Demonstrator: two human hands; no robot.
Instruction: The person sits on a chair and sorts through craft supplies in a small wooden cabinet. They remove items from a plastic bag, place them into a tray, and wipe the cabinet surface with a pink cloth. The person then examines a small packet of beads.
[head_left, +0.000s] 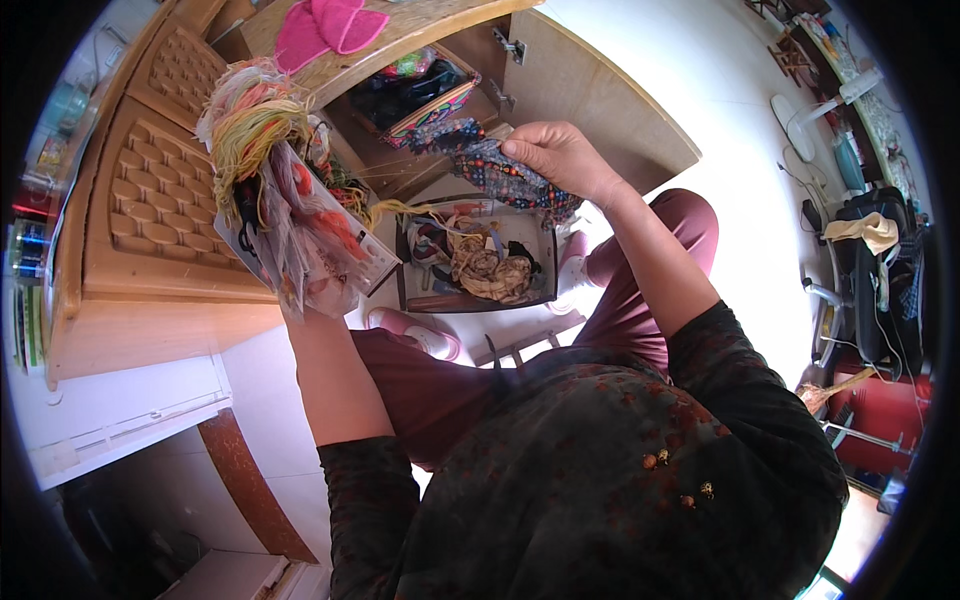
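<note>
My right hand (559, 161) pinches a dark cloth strip with small coloured dots (502, 176), which hangs over an open box (480, 303) on the floor. My left hand is hidden beneath a load at the end of my left forearm (337, 375). That load includes hanks of yellow, orange and white thread (259, 142), clear plastic bags (315, 262) with red pieces inside, and a flat white box or board (381, 262). Loose yellow strands (401, 208) trail from it towards the floor box. Inside the floor box lies a crumpled beige cloth bundle (491, 274) among other fabric.
An open cabinet door (592, 97) stands behind my right hand. Within the cabinet sits a patterned box (435, 112) holding dark bags. A pink cloth (330, 30) lies on the wooden top. Left is a woven-pattern wooden panel (161, 195); far right, a white fan (795, 124).
</note>
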